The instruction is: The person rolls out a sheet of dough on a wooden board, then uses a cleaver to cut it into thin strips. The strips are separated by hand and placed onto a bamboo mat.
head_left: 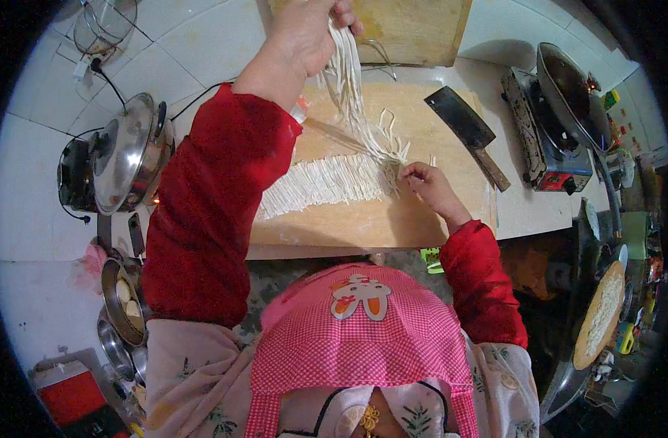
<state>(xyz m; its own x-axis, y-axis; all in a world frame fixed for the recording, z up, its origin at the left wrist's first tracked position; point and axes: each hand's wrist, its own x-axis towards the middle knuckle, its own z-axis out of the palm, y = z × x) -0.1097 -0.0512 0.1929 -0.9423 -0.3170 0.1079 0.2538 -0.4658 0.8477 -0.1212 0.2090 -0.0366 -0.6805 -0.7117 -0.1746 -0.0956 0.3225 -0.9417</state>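
Observation:
Raised above the far edge of the wooden board (366, 227), my left hand (317, 38) grips a bunch of long cut noodles (347, 82), which hang down towards the right. My right hand (429, 189) is low over the board at the lower ends of the strands, its thumb and fingertips pinched together by them; whether it grips any is unclear. A flat row of cut noodles (325, 183) lies across the board, its left end hidden by my left sleeve. A cleaver (462, 117) with a wooden handle rests to the right.
A lidded steel pot (125, 159) stands at the left. On the right is a portable gas stove (547, 142) with a wok (566, 93) on it. A wooden panel (421, 33) leans at the back wall. Further right, a round tray (588, 334) bears pale food.

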